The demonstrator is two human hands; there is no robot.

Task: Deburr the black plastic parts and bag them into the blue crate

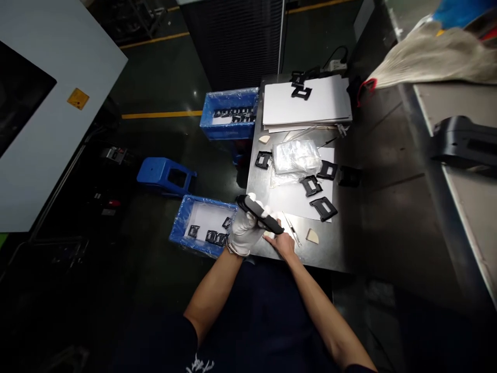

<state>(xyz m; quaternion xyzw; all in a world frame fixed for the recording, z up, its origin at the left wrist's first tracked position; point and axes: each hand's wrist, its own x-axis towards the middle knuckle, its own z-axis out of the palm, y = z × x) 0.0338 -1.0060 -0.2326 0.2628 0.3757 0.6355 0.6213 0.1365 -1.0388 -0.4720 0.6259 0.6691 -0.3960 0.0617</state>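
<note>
My left hand (245, 230), in a white glove, is closed around a long black plastic part (259, 211), which is tilted up edge-on over the table's near edge. Bare and close by on the right is my right hand (283, 242), its fingers bent near the part's lower end. Between its thumb and fingers shows a pale cream pad (268, 234), partly hidden. Beside that hand lie a slim pair of tweezers (292, 229) and a cream wedge (312, 236). Farther up the table are several black plastic frames, one of them (323, 208) nearest me.
A blue lined bin (180, 220) with black parts stands at the left, and another blue bin (209, 124) sits farther off. Clear plastic bags (297, 157) and a stack of white sheets (306, 106) lie on the metal table (330, 254). A blue stool (155, 173) is on the floor.
</note>
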